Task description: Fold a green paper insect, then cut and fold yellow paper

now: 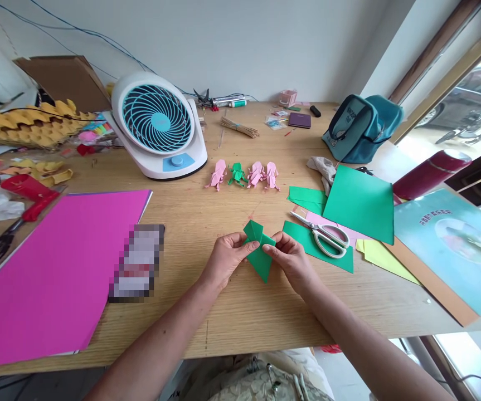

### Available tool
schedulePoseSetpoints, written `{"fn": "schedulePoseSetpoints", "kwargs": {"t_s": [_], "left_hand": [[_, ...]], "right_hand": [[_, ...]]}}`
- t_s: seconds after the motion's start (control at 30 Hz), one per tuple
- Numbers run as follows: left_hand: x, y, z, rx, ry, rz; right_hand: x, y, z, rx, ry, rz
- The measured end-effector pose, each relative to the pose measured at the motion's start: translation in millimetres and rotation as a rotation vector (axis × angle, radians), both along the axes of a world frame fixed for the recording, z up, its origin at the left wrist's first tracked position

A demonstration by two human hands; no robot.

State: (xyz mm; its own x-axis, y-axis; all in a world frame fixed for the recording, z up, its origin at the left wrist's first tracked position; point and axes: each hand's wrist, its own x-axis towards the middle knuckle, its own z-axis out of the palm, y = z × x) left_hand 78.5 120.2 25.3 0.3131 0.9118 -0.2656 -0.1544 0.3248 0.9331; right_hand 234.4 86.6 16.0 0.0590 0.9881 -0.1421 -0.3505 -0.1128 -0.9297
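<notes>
A partly folded piece of green paper (259, 250) is held just above the wooden table (207, 223), pointed end toward me. My left hand (224, 257) pinches its left flap with thumb and fingers. My right hand (291, 259) pinches its right flap. A row of small folded paper figures, three pink (261, 175) and one green (237, 174), stands farther back on the table.
White-handled scissors (326, 236) lie on green paper sheets (359, 203) to the right. A large pink sheet (56, 267) lies at left, a white and blue fan (159, 125) behind it. A teal bag (359, 128), a dark red bottle (430, 174) and a blue board (453, 245) are at right.
</notes>
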Motion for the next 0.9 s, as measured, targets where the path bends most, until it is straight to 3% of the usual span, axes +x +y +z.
{"fn": "schedulePoseSetpoints", "kwargs": {"t_s": [0.3, 0.5, 0.9], "left_hand": [[-1.0, 1.5, 4.3, -0.041, -0.001, 0.012], [-1.8, 0.8, 9.0, 0.005, 0.041, 0.008], [0.0, -0.2, 5.1, 0.052, 0.098, 0.020]], "right_hand": [[4.2, 0.6, 2.4, -0.091, 0.026, 0.045], [5.4, 0.1, -3.0, -0.056, 0.034, 0.054], [1.2, 1.9, -5.2, 0.077, -0.108, -0.029]]}}
